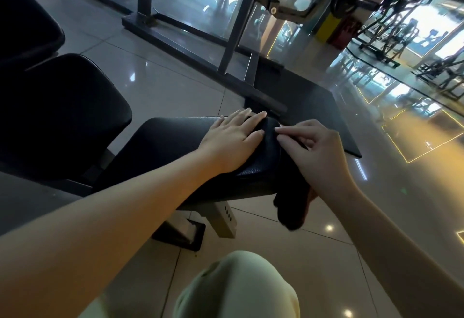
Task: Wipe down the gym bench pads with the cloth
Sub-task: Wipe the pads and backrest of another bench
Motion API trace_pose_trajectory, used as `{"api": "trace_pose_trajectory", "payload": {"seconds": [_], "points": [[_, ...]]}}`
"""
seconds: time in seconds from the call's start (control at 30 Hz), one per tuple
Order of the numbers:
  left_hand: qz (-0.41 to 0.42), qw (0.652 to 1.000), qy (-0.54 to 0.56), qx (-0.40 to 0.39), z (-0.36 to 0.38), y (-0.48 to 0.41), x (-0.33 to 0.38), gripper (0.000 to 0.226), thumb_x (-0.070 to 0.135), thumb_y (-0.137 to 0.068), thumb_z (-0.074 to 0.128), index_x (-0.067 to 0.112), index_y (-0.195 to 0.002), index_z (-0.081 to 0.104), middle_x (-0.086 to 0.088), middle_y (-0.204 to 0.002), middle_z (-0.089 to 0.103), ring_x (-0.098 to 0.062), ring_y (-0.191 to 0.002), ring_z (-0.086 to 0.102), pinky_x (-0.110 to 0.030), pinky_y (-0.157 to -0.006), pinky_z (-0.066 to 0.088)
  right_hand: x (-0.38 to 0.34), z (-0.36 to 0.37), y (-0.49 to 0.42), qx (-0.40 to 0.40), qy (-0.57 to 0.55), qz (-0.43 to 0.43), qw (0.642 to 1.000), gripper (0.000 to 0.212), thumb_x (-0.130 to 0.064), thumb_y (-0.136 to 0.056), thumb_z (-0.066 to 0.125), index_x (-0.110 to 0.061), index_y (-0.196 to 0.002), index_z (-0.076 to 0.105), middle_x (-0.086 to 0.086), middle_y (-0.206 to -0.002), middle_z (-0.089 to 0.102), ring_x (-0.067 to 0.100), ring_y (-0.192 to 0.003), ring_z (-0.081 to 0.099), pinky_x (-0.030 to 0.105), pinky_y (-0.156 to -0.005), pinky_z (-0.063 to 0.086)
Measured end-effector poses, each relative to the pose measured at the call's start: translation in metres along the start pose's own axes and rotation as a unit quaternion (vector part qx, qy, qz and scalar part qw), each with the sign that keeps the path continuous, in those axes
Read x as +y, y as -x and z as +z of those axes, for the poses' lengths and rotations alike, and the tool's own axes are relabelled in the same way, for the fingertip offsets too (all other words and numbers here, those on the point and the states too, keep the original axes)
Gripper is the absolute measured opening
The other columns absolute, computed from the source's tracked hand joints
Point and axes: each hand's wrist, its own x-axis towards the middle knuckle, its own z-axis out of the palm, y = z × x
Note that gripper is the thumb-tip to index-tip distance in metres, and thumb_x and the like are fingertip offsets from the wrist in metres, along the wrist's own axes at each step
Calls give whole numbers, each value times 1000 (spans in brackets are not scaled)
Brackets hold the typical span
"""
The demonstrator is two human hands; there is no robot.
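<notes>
The dark cloth drapes over the end of the black bench pad and hangs below it. Your right hand pinches the cloth at the pad edge. Your left hand lies flat on the pad top, fingers straight. A second black pad stands just beside, to the left

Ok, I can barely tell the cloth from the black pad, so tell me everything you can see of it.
The cloth is dark, almost black, soft-looking fabric. It lies over the near end of the bench pad and hangs limp below it, bunched at its lower end above the tiled floor. The right hand pinches its upper part. The left hand lies flat on the pad beside it. Whether it touches the cloth is unclear.
</notes>
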Motion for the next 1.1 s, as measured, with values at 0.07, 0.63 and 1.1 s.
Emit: {"api": "trace_pose_trajectory", "payload": {"seconds": [0.07,0.63,1.1], "points": [[8,1000,-3,-17,-2,-1,-3,53,46,-105,26,41,-154,5,3,-166,2,-12,-151,-4,-35,-121,-4,1,4,-7,10,-6,15,1000,17,-14,-90,69,-16,-105,75,-1,-104,62,7,-98,60,4,-82,44],[33,999,-9,9,-4,20,-16,60,53,-102,28,35,-156,8,11,-165,3,-6,-150,-1,-21,-113,-5,7,-6,-76,-164,-3,-1,987,25,-4,-92,63,-27,-89,75,-3,-102,65,7,-93,59,26,-89,47],[-326,945,-24,27,3,29,-15,93,76,-91,13,13,-157,1,-19,-163,-3,-34,-151,-8,-57,-120,-1,3,28,-158,-421,82,-53,902,30,-1,-88,65,-28,-76,74,-2,-100,71,18,-102,65,43,-101,47]]}}
